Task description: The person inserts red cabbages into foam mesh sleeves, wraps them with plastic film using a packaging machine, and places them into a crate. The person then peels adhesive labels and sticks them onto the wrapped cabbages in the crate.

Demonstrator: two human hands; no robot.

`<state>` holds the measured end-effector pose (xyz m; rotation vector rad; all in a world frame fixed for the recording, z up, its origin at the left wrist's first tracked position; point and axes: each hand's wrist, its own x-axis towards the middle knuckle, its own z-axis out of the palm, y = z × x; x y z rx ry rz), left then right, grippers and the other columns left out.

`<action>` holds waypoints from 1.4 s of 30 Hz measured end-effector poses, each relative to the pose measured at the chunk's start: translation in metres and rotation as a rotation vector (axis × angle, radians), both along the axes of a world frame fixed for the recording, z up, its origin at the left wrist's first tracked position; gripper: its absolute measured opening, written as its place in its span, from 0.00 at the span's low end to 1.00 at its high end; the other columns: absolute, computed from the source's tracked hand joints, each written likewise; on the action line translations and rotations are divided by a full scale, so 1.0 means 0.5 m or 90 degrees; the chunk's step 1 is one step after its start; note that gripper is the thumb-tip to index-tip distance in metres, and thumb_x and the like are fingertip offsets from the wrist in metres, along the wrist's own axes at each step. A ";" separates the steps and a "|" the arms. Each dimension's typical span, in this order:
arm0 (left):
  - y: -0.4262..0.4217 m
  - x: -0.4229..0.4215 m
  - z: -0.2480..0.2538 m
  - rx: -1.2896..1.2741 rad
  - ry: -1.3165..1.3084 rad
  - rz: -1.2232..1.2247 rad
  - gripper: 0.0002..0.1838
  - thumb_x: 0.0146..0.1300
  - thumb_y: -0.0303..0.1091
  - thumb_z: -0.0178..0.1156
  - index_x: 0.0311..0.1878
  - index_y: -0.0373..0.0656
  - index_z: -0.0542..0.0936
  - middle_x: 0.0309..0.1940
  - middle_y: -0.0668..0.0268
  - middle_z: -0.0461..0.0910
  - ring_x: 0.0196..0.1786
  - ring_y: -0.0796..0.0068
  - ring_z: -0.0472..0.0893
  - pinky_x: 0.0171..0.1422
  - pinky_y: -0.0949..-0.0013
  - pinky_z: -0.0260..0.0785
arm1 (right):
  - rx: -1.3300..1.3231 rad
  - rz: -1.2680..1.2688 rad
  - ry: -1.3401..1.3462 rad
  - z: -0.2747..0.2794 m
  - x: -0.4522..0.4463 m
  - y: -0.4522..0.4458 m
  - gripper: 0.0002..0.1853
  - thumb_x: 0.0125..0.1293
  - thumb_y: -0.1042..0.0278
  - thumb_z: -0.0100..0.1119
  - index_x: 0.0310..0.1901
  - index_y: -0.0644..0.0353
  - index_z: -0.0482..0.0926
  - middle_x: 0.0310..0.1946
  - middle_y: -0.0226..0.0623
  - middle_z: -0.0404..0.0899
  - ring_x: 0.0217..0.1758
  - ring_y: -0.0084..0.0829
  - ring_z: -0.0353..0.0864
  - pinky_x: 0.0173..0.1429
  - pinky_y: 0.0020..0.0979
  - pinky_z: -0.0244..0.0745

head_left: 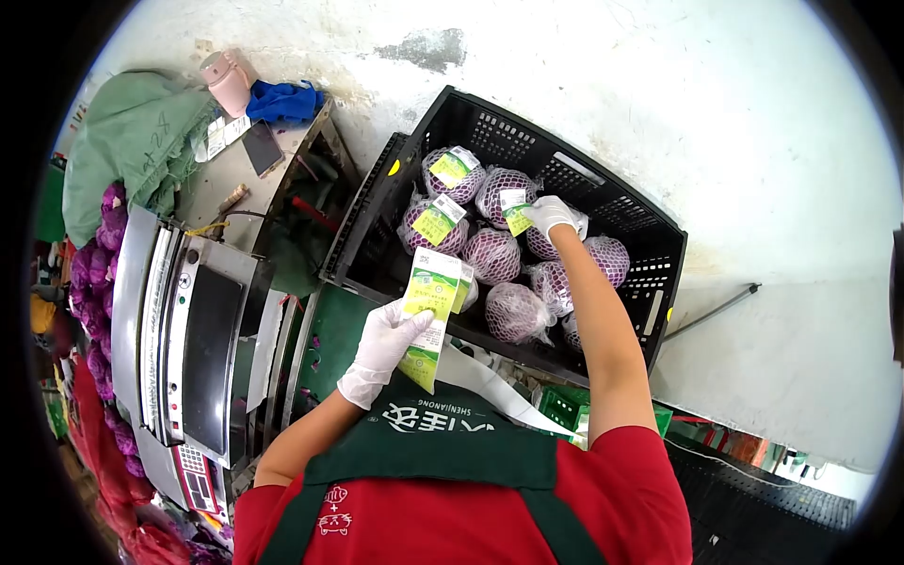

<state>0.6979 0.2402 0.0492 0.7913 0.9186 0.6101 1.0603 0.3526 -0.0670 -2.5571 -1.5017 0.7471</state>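
My left hand point(383, 348), in a white glove, is closed on a strip of green and white labels point(433, 292) in front of the crate. My right hand point(551, 217), also gloved, reaches into the black crate point(574, 169), its fingers pressed together on a green and white label point(515, 209) at a wrapped purple cabbage point(504, 193). Several purple cabbages in white foam netting and clear film lie in the crate. Two at its left side, an upper one point(454, 174) and a lower one point(434, 224), bear labels. A cabbage near the front point(517, 314) shows no label.
A wrapping machine point(212, 344) and a keypad point(193, 461) stand at the left. Behind them are a pink bottle point(226, 85), a blue cloth point(282, 101), a phone point(263, 148) and a green sack point(141, 141). Bagged purple cabbages line the far left. A pale wall rises behind the crate.
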 end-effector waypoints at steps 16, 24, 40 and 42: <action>0.104 0.059 0.036 0.285 0.103 -0.411 0.11 0.63 0.37 0.60 0.44 0.43 0.82 0.33 0.66 0.83 0.37 0.76 0.83 0.42 0.70 0.73 | -0.091 -0.509 0.925 0.066 -0.023 -0.016 0.09 0.71 0.59 0.48 0.33 0.48 0.74 0.18 0.14 0.69 0.14 0.11 0.63 0.15 0.16 0.57; 0.226 0.214 -0.115 0.807 0.433 -0.609 0.12 0.55 0.41 0.63 0.39 0.46 0.84 0.50 0.61 0.77 0.51 0.61 0.76 0.58 0.63 0.68 | -0.083 -0.518 0.947 0.074 -0.033 -0.010 0.12 0.71 0.58 0.47 0.30 0.48 0.74 0.15 0.13 0.68 0.13 0.12 0.62 0.14 0.16 0.56; 0.269 0.302 -0.168 0.294 0.330 -0.492 0.18 0.56 0.47 0.63 0.43 0.43 0.84 0.42 0.56 0.82 0.41 0.63 0.82 0.51 0.64 0.73 | -0.077 -0.538 0.899 0.097 0.000 0.034 0.10 0.71 0.62 0.47 0.33 0.51 0.76 0.15 0.15 0.67 0.12 0.11 0.58 0.13 0.16 0.53; 0.286 0.308 -0.190 0.058 0.114 -0.359 0.19 0.60 0.43 0.63 0.47 0.37 0.82 0.39 0.59 0.83 0.37 0.69 0.83 0.46 0.68 0.75 | -0.070 -0.508 0.879 0.108 -0.001 0.032 0.10 0.70 0.64 0.47 0.32 0.52 0.77 0.15 0.14 0.67 0.12 0.11 0.57 0.13 0.16 0.53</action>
